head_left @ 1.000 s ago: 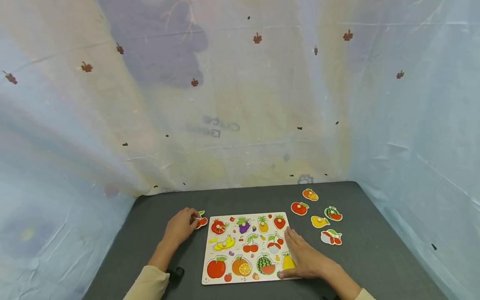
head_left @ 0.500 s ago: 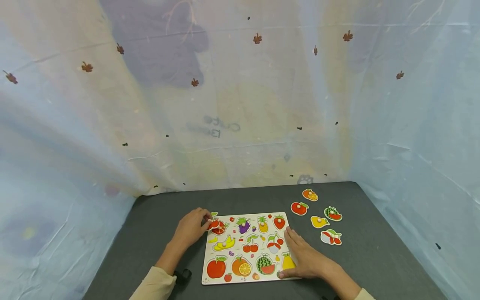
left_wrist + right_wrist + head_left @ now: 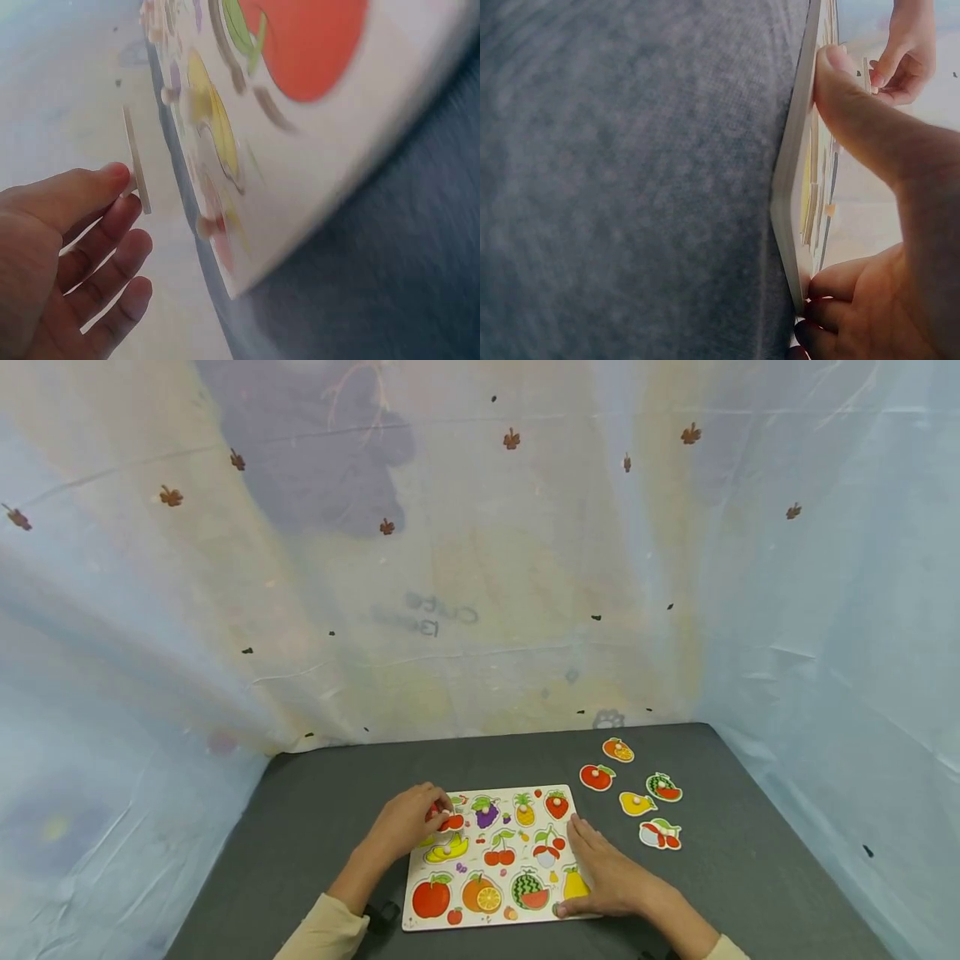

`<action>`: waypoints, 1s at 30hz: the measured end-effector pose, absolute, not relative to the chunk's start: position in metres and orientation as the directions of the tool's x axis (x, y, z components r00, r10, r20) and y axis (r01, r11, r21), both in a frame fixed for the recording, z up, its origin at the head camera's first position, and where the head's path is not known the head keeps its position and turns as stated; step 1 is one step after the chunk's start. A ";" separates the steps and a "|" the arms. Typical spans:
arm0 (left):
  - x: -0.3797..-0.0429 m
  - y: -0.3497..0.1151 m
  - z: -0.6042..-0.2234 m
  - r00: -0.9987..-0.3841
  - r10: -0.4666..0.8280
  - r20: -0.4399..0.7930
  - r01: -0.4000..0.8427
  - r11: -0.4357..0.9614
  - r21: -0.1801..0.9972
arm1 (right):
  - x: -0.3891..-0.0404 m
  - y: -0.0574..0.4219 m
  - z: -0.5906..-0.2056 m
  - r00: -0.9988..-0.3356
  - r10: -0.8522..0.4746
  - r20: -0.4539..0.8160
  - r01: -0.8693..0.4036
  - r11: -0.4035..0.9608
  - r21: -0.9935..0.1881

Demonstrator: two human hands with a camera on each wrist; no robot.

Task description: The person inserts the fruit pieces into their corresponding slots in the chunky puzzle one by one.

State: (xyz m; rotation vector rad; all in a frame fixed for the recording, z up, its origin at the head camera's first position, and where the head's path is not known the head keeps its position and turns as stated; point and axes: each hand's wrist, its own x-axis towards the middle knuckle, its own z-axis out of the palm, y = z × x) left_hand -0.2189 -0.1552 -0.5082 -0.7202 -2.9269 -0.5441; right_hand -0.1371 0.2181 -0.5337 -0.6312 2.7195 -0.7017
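Note:
My left hand (image 3: 408, 822) pinches a cherry puzzle piece (image 3: 453, 822) by its small knob, above the upper left part of the white fruit puzzle board (image 3: 478, 860). In the left wrist view that cherry piece (image 3: 136, 161) is seen edge-on, apart from the board, between thumb and forefinger. The other fingers are loosely bent. At the board's lower right corner rests my right hand (image 3: 615, 872), its fingers fairly straight along the right edge and its thumb on the front part. It covers some of the pear picture (image 3: 575, 883).
Loose pieces lie on the dark table (image 3: 750, 877) to the right of the board: an orange (image 3: 618, 750), an apple (image 3: 597, 777), a watermelon (image 3: 664, 787), a pear (image 3: 637, 803) and a red-and-white fruit (image 3: 661, 834). Patterned sheets (image 3: 480, 568) stand behind and at both sides.
My left hand has carried the cherry piece rightward from the table left of the board to above its upper left part. My right hand stays in place.

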 end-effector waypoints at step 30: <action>-0.209 -0.101 -0.519 -0.784 0.616 0.083 0.613 0.744 0.268 | -0.138 0.218 -0.536 -0.870 -0.472 -0.141 -0.348 0.792 -0.502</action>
